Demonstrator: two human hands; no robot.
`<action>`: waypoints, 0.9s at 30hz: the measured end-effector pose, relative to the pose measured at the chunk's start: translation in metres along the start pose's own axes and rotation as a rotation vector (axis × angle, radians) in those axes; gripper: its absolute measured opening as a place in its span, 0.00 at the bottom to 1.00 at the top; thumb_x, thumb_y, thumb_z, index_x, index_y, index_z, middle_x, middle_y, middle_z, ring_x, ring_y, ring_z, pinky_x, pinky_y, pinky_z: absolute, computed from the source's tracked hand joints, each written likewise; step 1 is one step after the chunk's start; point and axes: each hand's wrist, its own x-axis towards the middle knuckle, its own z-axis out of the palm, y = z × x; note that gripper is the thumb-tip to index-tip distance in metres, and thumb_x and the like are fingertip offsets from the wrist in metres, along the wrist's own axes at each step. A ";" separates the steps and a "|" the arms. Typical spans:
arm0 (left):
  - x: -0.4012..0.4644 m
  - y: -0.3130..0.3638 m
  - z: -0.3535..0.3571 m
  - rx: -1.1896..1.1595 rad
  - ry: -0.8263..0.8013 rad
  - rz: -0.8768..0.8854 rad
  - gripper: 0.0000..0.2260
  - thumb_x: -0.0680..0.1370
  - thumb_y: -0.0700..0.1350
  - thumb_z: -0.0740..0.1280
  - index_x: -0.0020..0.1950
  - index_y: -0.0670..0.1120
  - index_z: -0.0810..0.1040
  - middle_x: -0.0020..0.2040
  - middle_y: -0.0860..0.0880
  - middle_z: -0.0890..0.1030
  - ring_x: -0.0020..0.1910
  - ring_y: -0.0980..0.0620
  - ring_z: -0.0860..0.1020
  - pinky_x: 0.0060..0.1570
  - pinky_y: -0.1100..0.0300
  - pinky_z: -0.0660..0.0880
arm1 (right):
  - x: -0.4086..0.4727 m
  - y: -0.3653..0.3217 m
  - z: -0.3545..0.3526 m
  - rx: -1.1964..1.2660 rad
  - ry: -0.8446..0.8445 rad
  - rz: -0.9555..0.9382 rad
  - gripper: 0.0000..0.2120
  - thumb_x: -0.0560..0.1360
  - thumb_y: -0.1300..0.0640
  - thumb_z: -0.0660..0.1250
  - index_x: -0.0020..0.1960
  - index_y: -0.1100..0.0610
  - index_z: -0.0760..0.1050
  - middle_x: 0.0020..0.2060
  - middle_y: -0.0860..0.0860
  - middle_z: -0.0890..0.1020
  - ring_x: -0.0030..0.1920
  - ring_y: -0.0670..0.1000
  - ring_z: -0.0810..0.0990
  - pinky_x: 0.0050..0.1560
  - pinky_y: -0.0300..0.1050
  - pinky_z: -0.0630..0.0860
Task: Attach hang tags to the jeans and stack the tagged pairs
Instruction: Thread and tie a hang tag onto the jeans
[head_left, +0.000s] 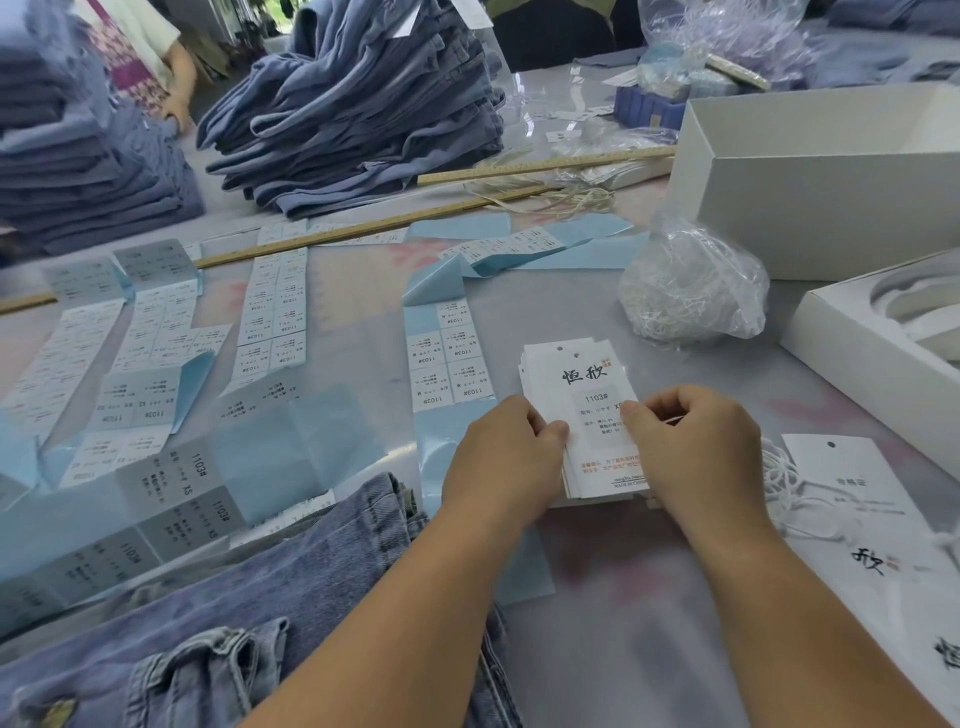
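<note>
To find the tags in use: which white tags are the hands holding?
The tag stack between both hands, printed 1103#; the large tag at right lies untouched.

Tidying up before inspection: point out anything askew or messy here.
The far jeans pile slumps unevenly, legs spilling out. Sticker sheets lie scattered, some curled. Both hands hold the hang tags, slightly fanned.

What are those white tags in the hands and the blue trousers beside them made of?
The hang tags look like matte white card: stiff, flat, printed, each with a punched hole. The jeans look like washed blue denim, with a visible twill weave and stitched seams. Both hands, left and right, pinch the tag stack.
</note>
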 end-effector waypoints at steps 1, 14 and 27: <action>0.001 0.000 0.000 -0.004 -0.003 -0.002 0.11 0.80 0.53 0.63 0.41 0.51 0.69 0.41 0.54 0.77 0.38 0.53 0.75 0.34 0.58 0.67 | 0.000 0.000 0.000 0.010 0.003 0.007 0.13 0.72 0.54 0.73 0.31 0.53 0.74 0.31 0.45 0.79 0.39 0.57 0.80 0.46 0.53 0.77; 0.000 0.000 -0.001 -0.019 -0.015 -0.013 0.11 0.81 0.53 0.63 0.41 0.51 0.70 0.40 0.54 0.77 0.36 0.55 0.74 0.33 0.59 0.67 | 0.004 0.006 0.004 0.014 -0.080 0.033 0.15 0.78 0.53 0.66 0.34 0.56 0.73 0.34 0.50 0.80 0.38 0.57 0.80 0.40 0.51 0.76; 0.001 0.000 -0.001 -0.031 -0.012 -0.022 0.10 0.80 0.53 0.63 0.41 0.50 0.70 0.40 0.53 0.77 0.37 0.52 0.76 0.36 0.57 0.70 | 0.007 0.009 -0.004 0.031 -0.043 0.012 0.15 0.80 0.56 0.63 0.36 0.60 0.76 0.32 0.50 0.79 0.37 0.57 0.78 0.34 0.46 0.67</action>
